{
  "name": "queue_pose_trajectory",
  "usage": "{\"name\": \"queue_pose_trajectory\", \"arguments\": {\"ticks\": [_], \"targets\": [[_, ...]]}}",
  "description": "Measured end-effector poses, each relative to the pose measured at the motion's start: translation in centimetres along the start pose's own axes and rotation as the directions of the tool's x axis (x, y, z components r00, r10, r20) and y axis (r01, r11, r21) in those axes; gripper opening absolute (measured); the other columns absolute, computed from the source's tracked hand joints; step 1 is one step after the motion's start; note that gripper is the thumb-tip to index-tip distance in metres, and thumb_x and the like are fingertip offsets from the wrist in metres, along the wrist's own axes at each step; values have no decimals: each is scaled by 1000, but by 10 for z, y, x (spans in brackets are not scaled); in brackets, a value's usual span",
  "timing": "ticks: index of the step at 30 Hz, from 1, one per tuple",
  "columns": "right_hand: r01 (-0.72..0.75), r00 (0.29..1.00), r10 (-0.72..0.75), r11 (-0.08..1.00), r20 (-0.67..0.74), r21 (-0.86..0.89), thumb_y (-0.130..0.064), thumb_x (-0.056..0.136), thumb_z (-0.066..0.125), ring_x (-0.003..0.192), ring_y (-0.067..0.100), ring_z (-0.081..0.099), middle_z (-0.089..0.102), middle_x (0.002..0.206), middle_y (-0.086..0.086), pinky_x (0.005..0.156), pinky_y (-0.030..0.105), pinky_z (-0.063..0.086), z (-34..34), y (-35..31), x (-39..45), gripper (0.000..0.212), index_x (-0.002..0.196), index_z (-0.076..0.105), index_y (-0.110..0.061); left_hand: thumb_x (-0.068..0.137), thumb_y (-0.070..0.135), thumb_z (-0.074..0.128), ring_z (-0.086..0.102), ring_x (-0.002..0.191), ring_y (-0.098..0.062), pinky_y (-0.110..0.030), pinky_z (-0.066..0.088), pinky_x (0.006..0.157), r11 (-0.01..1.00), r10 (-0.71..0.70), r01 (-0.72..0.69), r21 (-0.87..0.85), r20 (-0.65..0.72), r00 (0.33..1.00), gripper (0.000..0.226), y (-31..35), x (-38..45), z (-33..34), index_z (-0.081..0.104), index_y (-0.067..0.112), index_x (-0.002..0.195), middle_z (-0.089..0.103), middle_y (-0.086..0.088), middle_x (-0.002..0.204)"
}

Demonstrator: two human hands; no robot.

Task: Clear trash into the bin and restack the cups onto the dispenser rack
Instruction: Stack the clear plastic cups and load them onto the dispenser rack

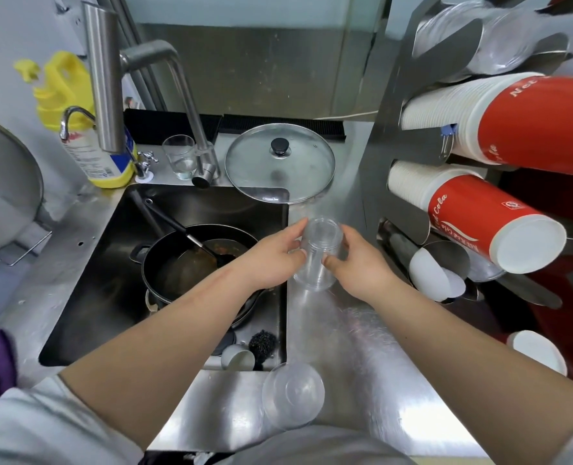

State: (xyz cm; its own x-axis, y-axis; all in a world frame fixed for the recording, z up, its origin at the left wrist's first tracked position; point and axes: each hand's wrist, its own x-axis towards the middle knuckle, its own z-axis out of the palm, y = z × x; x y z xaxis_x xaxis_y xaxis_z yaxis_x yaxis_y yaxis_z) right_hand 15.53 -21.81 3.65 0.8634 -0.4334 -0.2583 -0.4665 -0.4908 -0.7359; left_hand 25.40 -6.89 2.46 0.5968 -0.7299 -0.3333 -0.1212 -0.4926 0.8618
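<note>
A: What do the hands hold?
B: The left hand (271,260) and right hand (359,266) both grip one clear plastic cup (318,253), inverted, above the steel counter (355,333) beside the sink (110,263).

A: Other cups?
B: A second clear cup (292,394) lies near the counter's front edge; the dispenser rack (402,135), right, carries red paper cups (500,216).

Your sink (110,263) lies left of the counter (362,347) (pan (177,273) inside), the dispenser rack (399,135) right, the lid (280,162) seemingly overhanging behind.
</note>
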Motion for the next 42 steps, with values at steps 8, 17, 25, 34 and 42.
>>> {"name": "queue_pose_trajectory", "arguments": {"ticks": [8,17,25,34,42], "targets": [[-17,1000,17,1000,8,-10,-24,90,61,122,21,51,54,134,-2,89,27,39,-2,-4,-2,55,139,37,-31,75,53,52,44,137,-7,-41,36,115,1000,-12,12,-1,7,1000,83,-3,2,-2,24,40,151,44,11,152],[-35,999,34,996,-3,-81,-22,85,63,102,21,56,59,124,4,84,31,47,-5,-7,-5,52,133,43,-24,87,37,58,44,138,-15,-40,38,114,996,-36,36,83,-11,999,80,1,-1,-2,16,34,155,39,5,155],[12,1000,-12,1000,-28,-18,-26,81,69,141,21,30,24,156,2,103,28,32,-7,-9,-3,89,151,14,-28,85,37,62,54,129,-15,-40,45,108,989,-128,131,72,-48,991,70,-28,3,2,31,44,147,51,11,145],[84,995,-86,996,-52,-37,-24,78,74,128,18,44,40,145,2,90,21,34,7,-8,7,81,145,29,-30,75,30,72,46,130,-18,-32,40,108,957,-83,99,274,-70,994,82,-49,16,22,35,30,147,48,1,136],[230,957,-230,973,-175,-18,-19,70,79,112,3,49,50,131,-6,85,-1,31,11,17,-33,72,133,44,-26,75,37,75,39,136,-20,-38,36,113,929,9,25,369,-91,996,98,-60,10,35,18,32,154,44,-2,146]]}}
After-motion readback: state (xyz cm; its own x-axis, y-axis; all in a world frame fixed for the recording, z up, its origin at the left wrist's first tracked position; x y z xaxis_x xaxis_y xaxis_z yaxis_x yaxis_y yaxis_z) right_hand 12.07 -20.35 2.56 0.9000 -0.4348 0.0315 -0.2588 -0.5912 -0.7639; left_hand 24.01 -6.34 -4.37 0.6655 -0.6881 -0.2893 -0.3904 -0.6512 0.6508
